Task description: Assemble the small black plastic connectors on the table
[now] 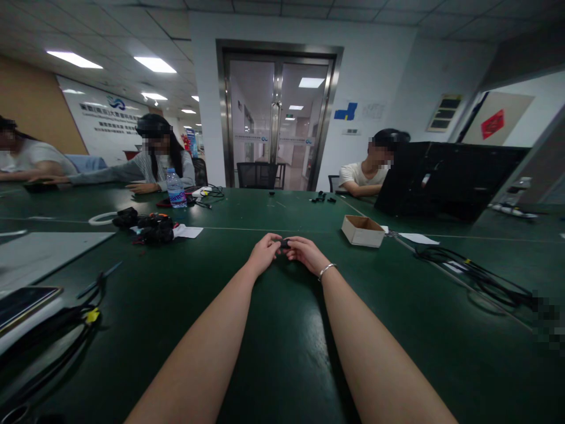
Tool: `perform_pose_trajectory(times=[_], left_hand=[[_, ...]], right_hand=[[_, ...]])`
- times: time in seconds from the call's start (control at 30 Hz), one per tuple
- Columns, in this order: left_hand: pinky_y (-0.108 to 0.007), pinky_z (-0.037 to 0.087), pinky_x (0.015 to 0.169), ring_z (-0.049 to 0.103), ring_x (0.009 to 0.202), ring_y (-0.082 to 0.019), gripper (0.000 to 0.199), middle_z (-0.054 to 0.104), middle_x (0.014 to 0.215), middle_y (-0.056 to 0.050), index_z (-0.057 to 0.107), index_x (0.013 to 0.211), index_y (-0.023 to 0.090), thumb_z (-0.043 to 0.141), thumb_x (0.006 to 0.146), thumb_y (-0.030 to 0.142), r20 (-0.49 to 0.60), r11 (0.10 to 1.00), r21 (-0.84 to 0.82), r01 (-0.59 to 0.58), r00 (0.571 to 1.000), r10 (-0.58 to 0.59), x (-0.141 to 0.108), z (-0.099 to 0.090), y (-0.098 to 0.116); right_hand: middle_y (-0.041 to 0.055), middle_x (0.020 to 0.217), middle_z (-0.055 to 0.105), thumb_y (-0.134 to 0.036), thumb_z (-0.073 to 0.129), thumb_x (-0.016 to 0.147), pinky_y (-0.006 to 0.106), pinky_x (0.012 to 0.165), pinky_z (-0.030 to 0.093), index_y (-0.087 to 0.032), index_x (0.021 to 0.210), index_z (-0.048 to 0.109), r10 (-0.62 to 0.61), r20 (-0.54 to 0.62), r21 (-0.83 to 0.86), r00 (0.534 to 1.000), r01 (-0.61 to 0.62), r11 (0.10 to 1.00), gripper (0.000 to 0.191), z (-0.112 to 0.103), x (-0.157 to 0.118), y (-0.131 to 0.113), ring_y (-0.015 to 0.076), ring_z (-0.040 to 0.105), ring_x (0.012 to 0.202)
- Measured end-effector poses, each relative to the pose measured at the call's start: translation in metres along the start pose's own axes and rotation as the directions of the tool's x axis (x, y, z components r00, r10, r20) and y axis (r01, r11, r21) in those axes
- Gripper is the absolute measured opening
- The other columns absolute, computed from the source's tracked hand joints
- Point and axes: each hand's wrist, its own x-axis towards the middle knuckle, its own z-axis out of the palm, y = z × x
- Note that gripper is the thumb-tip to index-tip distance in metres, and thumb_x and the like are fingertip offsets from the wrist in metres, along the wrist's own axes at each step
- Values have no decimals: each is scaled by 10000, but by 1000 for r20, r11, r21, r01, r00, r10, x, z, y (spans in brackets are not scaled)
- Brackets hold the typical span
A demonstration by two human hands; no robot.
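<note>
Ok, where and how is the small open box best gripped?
Probably pinch the box by its near wall, coming from above on the near side, thumb outside and fingers inside: it sits upright, and its open top leaves that rim exposed. Paper lies off its right side.

Person at green tabletop [282,341], both arms stretched out. Left hand [263,257] and right hand [307,254] close together, fingers of both on one small black piece [285,242]. Silver bracelet [327,271], right wrist. Open box [362,234] off to the right; more black bits [320,198] farther back. Bottle [177,193] and jumbled black gear [154,227] left, black cables [481,275] right. I count three other people [163,156] around the room.
</note>
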Motion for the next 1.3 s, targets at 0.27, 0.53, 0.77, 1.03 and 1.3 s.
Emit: perform_pose_trajectory(times=[0.27,0.53,0.77,1.03,1.3], left_hand=[[-182,380,498,486,513,-70,253,567,680,9,568,1021,164,517,824,314,-3,1000,11,-13,1000,13,0,0,-1],[-190,388,494,496,513,-79,251,569,673,3,575,997,160,478,848,337,-1,1000,20,-7,1000,7,0,0,0],[-187,378,485,479,490,-77,233,549,626,11,575,978,148,443,858,297,-6,1000,-5,12,1000,-12,-1,1,4],[-193,401,516,494,526,-77,242,581,707,-8,574,1016,149,523,805,256,-18,1000,6,29,999,-29,-5,1,10],[-183,375,489,480,483,-75,222,559,613,12,568,995,144,486,816,245,17,998,-48,30,999,-29,-4,0,10]], right_hand=[[81,674,659,-75,571,826,172,496,517,-99,927,616,0,-7,-7,1000,0,1000,113,1,-2,-1,115,605,530],[78,690,658,-78,586,822,180,502,523,-101,916,629,-8,5,-9,1000,8,1000,106,0,-1,-1,117,607,537],[85,680,657,-59,536,836,172,494,511,-93,927,616,-8,-7,-9,1000,8,1000,126,0,-1,0,109,596,522],[74,668,654,-75,591,802,176,495,514,-101,908,628,-3,-14,-7,1000,3,1000,115,1,-1,-1,116,601,521],[76,687,657,-78,575,809,181,506,521,-107,912,629,-15,5,0,1000,15,1000,120,0,-2,-1,119,607,543]])
